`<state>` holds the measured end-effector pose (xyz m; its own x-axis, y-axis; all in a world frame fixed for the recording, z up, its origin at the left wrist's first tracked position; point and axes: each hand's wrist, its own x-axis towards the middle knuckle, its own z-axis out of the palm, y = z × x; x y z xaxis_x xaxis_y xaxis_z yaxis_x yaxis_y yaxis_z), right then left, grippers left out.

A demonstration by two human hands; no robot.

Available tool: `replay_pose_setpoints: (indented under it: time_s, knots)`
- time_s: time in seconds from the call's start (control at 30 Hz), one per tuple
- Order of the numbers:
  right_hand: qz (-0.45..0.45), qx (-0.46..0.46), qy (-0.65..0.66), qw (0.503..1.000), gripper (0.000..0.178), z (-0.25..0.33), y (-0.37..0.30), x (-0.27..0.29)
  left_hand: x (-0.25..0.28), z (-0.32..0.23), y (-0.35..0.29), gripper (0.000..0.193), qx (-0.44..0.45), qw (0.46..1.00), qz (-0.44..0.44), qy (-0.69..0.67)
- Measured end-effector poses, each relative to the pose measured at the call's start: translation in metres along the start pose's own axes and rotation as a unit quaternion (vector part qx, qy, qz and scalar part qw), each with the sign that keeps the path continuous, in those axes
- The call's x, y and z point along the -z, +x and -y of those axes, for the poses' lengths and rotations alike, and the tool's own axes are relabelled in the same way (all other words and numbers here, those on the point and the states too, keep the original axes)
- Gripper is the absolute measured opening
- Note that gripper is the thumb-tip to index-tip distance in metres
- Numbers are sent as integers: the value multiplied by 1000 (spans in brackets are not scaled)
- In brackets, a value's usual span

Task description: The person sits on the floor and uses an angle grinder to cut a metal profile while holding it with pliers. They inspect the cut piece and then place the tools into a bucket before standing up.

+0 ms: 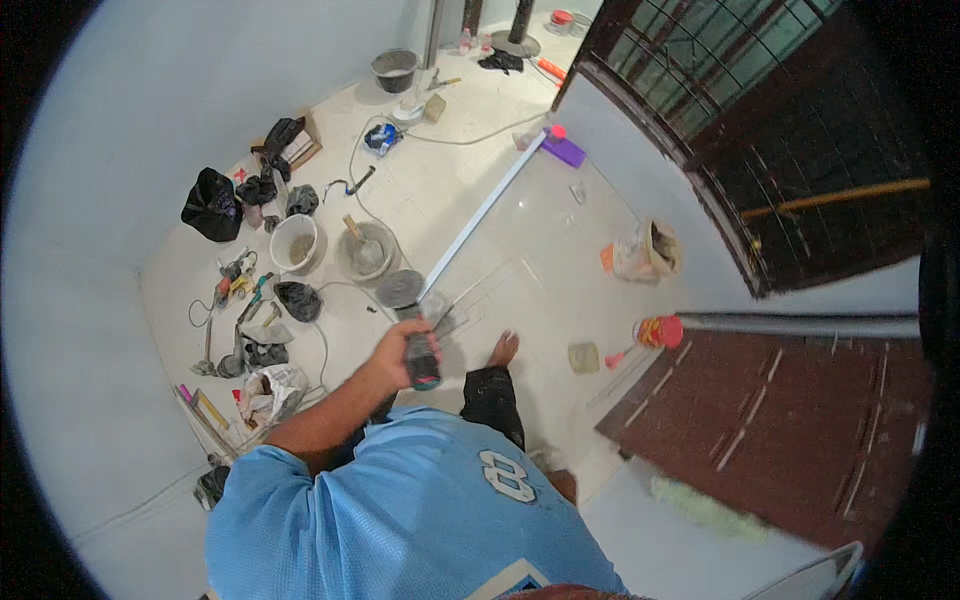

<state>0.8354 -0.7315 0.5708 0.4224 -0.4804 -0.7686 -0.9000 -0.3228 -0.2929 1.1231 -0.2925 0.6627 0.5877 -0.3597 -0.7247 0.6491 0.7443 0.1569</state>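
Note:
My left hand (408,352) is wrapped round the dark body of an angle grinder (421,365), held in front of my blue shirt. Its round grey disc end (401,289) points away from me and is slightly blurred. Beyond the disc, a long pale bar (487,210) runs across the white tiles to a purple flat piece (566,150) with a red part. Close to the disc's left stands a grey bucket (366,262) with a wooden-handled tool in it. My right hand does not show.
A white bucket (298,244), black plastic bags (212,205) and scattered hand tools (236,280) line the left wall. A cable (357,150) winds over the floor. At right are an open sack (648,252), a red-lidded container (660,331) and a brown door panel (770,420).

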Motion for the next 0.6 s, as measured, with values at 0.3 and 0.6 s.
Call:
replay_pose_setpoints:
  time_s: [0.3,0.6]
  knots:
    - [219,-70,244,942,33,132,224,88,-117,-112,26,15,-149,977,-137,-64]
    - [102,68,238,963,29,443,312,156,-193,-249,160,10,-175,974,-115,-86]
